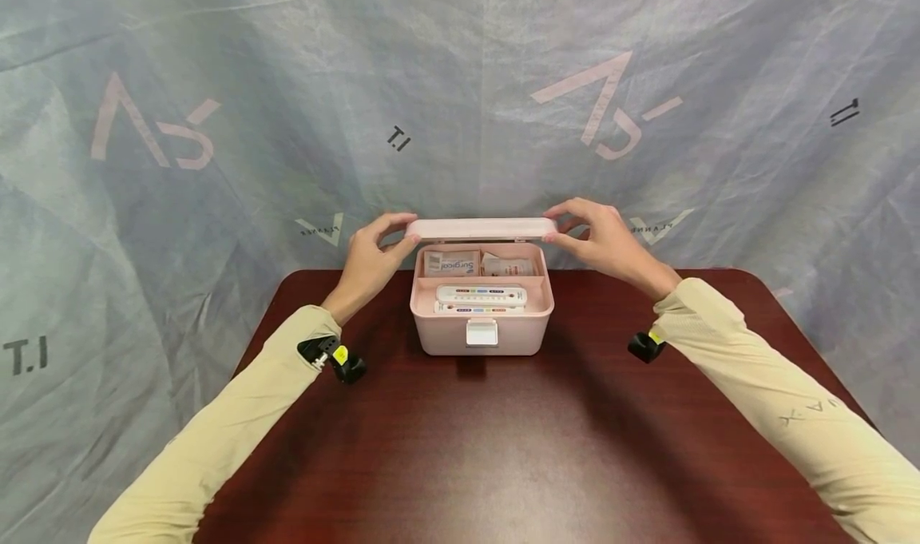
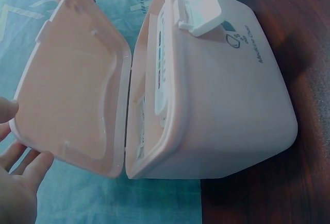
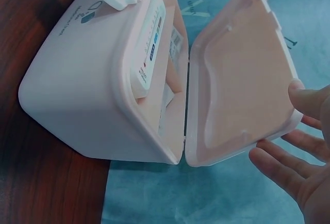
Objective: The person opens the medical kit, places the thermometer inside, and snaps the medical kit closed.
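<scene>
A pink medicine box (image 1: 480, 338) stands near the table's far edge, its lid (image 1: 481, 228) raised on the rear hinges. At the lid's left corner, my left hand (image 1: 371, 256) pinches the edge between thumb and fingers. The opposite corner is held the same way by my right hand (image 1: 604, 236). Inside, two thermometer-like packs with coloured scales (image 1: 481, 295) lie in the front compartment. Behind a divider sit a packet marked Surgical (image 1: 451, 264) and a white packet (image 1: 507, 265). In the left wrist view, the white front latch (image 2: 200, 12) sticks outward, unfastened.
The box rests on a dark red-brown wooden table (image 1: 496, 448). A grey-blue printed cloth (image 1: 474, 113) hangs close behind the table and at its sides. Dark wrist devices (image 1: 349, 366) show at both sleeves.
</scene>
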Action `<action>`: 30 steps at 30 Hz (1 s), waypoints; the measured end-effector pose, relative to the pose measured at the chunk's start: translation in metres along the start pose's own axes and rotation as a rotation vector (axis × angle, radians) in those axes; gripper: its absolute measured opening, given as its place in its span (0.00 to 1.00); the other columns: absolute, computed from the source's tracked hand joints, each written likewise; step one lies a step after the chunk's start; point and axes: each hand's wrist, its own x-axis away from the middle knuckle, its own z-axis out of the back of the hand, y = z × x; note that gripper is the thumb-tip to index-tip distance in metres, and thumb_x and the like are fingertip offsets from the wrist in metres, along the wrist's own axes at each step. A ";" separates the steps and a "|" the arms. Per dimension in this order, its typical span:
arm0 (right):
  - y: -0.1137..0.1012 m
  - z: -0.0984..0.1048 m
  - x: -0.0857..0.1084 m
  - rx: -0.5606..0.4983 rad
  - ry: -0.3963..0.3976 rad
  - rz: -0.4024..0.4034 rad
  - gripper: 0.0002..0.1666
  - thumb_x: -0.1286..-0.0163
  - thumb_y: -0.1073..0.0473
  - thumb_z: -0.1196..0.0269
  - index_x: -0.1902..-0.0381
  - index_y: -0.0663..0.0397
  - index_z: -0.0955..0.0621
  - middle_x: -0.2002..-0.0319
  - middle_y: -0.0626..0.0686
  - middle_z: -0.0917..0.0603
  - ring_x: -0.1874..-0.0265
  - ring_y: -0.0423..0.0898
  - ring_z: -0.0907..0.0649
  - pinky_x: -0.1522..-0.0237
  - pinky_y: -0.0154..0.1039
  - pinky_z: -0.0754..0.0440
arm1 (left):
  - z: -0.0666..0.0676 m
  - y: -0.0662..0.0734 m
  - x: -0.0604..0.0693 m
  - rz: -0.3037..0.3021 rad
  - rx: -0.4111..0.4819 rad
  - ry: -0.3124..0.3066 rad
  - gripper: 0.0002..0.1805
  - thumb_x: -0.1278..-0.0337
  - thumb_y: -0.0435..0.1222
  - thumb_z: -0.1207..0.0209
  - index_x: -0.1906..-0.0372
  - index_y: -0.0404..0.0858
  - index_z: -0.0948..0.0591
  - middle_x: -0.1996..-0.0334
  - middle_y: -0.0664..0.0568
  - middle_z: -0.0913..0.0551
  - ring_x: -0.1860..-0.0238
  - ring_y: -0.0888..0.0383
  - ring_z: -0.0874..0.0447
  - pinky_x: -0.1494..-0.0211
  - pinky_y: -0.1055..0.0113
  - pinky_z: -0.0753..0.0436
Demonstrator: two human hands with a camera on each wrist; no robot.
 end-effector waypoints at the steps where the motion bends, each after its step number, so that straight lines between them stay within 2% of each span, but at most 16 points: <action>1: 0.000 0.000 0.000 -0.001 -0.001 0.001 0.17 0.38 0.56 0.32 0.51 0.53 0.18 0.55 0.49 0.18 0.62 0.44 0.17 0.71 0.30 0.21 | 0.000 0.000 0.000 0.002 -0.001 -0.001 0.18 0.39 0.31 0.41 0.44 0.32 0.23 0.44 0.40 0.23 0.41 0.48 0.27 0.43 0.60 0.23; 6: 0.002 0.000 0.003 0.000 0.000 -0.007 0.17 0.38 0.56 0.32 0.51 0.53 0.18 0.55 0.49 0.18 0.62 0.44 0.17 0.70 0.34 0.19 | -0.002 0.000 0.000 0.014 0.006 -0.010 0.18 0.38 0.31 0.41 0.44 0.32 0.23 0.44 0.41 0.24 0.40 0.49 0.27 0.43 0.65 0.23; 12: 0.003 0.000 0.005 0.001 -0.004 -0.004 0.18 0.38 0.56 0.32 0.51 0.53 0.19 0.55 0.49 0.19 0.61 0.45 0.17 0.67 0.42 0.19 | -0.003 -0.002 0.002 -0.002 0.028 -0.007 0.18 0.39 0.29 0.41 0.45 0.30 0.23 0.45 0.39 0.24 0.40 0.48 0.27 0.43 0.60 0.23; 16: 0.003 -0.001 0.007 0.004 -0.010 -0.004 0.18 0.38 0.56 0.32 0.50 0.52 0.19 0.56 0.48 0.19 0.61 0.45 0.17 0.68 0.40 0.19 | -0.004 -0.002 0.005 -0.007 0.024 -0.003 0.17 0.40 0.29 0.40 0.46 0.31 0.22 0.46 0.39 0.23 0.41 0.48 0.26 0.44 0.58 0.22; 24: 0.005 -0.002 0.011 0.015 -0.011 -0.002 0.18 0.39 0.56 0.32 0.51 0.52 0.19 0.55 0.48 0.19 0.61 0.45 0.17 0.68 0.37 0.20 | -0.005 -0.002 0.007 -0.008 0.025 -0.005 0.17 0.40 0.29 0.40 0.46 0.30 0.22 0.46 0.39 0.22 0.41 0.49 0.26 0.45 0.65 0.22; 30: 0.004 -0.003 0.014 0.007 -0.009 -0.002 0.18 0.40 0.58 0.31 0.51 0.52 0.18 0.56 0.48 0.19 0.61 0.45 0.17 0.69 0.35 0.20 | -0.006 -0.003 0.010 -0.008 0.055 -0.002 0.17 0.41 0.27 0.40 0.46 0.28 0.22 0.47 0.37 0.22 0.43 0.46 0.25 0.46 0.60 0.21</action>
